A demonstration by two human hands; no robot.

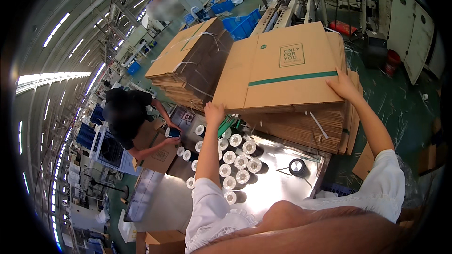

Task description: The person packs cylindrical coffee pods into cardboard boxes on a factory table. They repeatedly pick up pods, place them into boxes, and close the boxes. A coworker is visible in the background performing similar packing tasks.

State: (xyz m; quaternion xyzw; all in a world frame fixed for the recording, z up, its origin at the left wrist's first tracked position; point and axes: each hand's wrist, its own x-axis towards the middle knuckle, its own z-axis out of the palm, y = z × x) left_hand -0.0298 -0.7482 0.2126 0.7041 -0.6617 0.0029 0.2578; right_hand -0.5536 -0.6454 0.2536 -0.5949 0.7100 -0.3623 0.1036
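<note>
A flattened cardboard carton (282,73) with a green stripe and a printed square lies on top of a tall stack of flat cartons (301,129). My left hand (214,112) grips its near left corner, fingers closed over the edge. At its near right edge my right hand (345,87) has the thumb on top and the fingers along the side; their undersides are hidden. Between my arms and to the left, several spools (241,162) with white ends and dark winding stand on a shiny metal table (278,193).
Across the table's left side a co-worker (129,117) holds a dark blue spool (173,132) over an open carton (157,156). A second strapped carton stack (188,51) stands behind. A black round object (297,167) sits at the table's right. Blue crates (240,26) and machinery stand farther back.
</note>
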